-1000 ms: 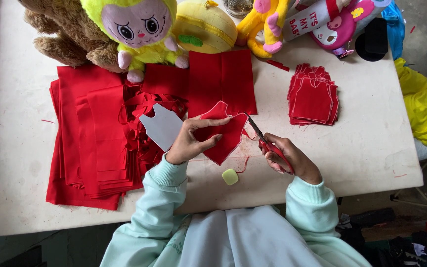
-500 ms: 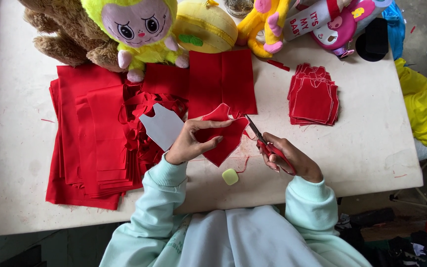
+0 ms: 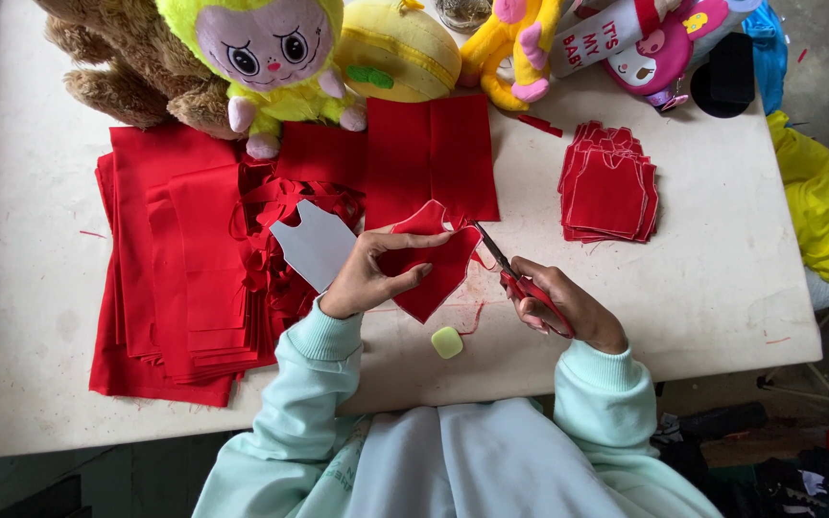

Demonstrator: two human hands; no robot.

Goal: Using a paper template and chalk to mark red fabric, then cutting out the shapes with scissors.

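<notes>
red piece [image 3: 434, 269]: matt cloth | scissors [image 3: 515, 273]: metal blades, red plastic grips | table [image 3: 722, 288]: smooth, matt

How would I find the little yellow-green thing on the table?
Start at the white table and go to its near edge, between the person's two sleeves. The small yellow-green block lies there, just below the red fabric piece. Nothing else nearby is that pale colour.

Counted: one pair of scissors [image 3: 520, 280], one grey template [image 3: 316, 244], one yellow chalk [image 3: 447, 342]. Cut-piece stacks [image 3: 609, 194]: one. Brown bears [image 3: 141, 67]: one.
</notes>
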